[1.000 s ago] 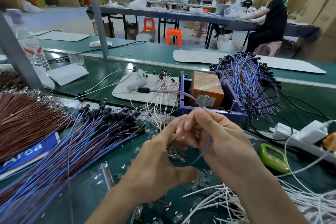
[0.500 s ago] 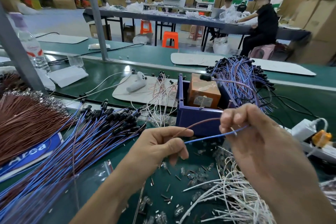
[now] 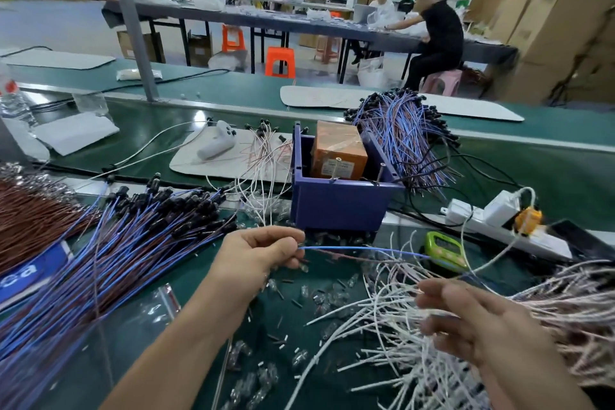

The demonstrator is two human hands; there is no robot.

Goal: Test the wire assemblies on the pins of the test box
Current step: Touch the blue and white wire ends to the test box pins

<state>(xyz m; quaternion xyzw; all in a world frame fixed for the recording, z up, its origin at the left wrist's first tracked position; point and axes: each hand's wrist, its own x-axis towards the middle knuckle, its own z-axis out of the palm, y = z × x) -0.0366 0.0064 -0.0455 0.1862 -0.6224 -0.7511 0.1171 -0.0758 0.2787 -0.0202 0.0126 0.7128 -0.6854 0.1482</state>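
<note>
Head cam looks down on our green bench [image 3: 549, 176]. Our L hand [image 3: 263, 253] sits near centre, just in front of the test box [image 3: 339, 206], thumb and forefinger pinching one end of a blue-and-brown wire assembly [image 3: 359, 248]. From the pinch the assy runs out to the right, roughly level above the bench, blue lead on top and brown just under it. Its far tip ends by the green timer [image 3: 444, 250]. It passes in front of the box's near wall, apart from the pins [image 3: 380, 173] that stand up along the box's near rim. Inside the box sits an orange block [image 3: 339, 150].

Our R hand [image 3: 476, 326] is near right and blurred, fingers loosely extended toward the left and a bit apart, over the heap of white wires [image 3: 382, 326]. We see nothing held in it and can't tell if the fingertips touch the wires.

Left of the L hand fans a big pile of blue/brown assemblies [image 3: 133, 243] w/ black end caps, and further left a bundle of brown wires [image 3: 33, 210]. A 2nd pile of blue/brown assemblies [image 3: 399, 133] lies just beyond and right of the box. Small clear bulbs [image 3: 316, 293] and bits are scattered on the bench btw. the hands. Right of the box lies a white power strip [image 3: 499, 226] w/ plugs in it. Far left of the box, a white handheld unit [image 3: 216, 143] rests on a pale mat [image 3: 193, 166], thin white leads beside it.
</note>
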